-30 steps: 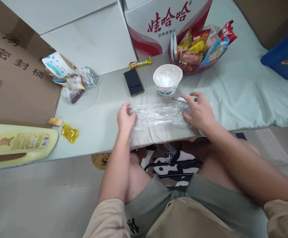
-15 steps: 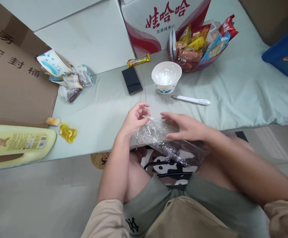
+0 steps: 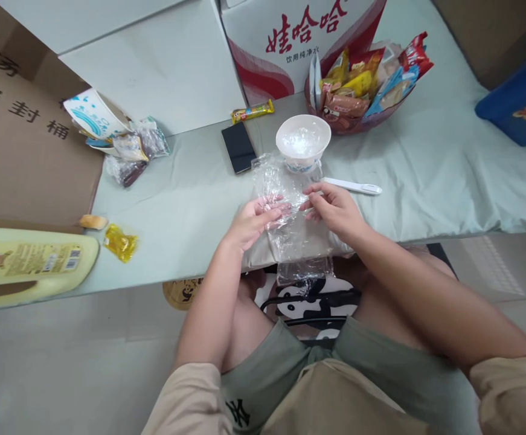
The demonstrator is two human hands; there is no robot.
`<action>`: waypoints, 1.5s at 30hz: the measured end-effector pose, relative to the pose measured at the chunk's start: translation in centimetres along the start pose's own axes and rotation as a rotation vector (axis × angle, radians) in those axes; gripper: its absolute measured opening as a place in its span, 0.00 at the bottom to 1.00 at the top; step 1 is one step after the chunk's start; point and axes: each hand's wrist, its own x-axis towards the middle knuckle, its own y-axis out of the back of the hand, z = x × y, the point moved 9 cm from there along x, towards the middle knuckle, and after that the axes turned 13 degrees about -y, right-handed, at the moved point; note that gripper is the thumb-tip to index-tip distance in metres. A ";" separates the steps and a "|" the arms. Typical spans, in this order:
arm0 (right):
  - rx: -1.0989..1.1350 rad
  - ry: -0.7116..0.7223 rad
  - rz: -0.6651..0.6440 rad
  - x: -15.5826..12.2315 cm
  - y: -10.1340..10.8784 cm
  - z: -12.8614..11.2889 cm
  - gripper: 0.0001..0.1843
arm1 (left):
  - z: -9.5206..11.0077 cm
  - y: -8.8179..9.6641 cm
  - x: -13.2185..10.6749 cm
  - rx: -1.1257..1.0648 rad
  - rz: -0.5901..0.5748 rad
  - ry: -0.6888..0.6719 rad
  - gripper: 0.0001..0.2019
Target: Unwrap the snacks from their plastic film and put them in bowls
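Pale green cloth [image 3: 190, 205] spreads widest, softly creased; over its front edge spills clear film [image 3: 290, 244], glossy, opened lengthwise, its crinkles not yet smoothed out. Left hand [image 3: 250, 225] has it between thumb and fingers; right hand [image 3: 333, 208] curls alongside, pinching or not, I can't tell. Behind, a round, tapering white bowl [image 3: 302, 142]; nearby, a slim white tool [image 3: 356, 185].

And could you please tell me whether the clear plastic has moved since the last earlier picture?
Yes, the clear plastic has shifted toward the white bowl, its far end now beside the base.
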 end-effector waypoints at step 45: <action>0.076 0.117 -0.212 0.0 -0.3 -0.3 0.15 | 0.8 -0.2 0.1 -0.092 0.062 -0.096 0.26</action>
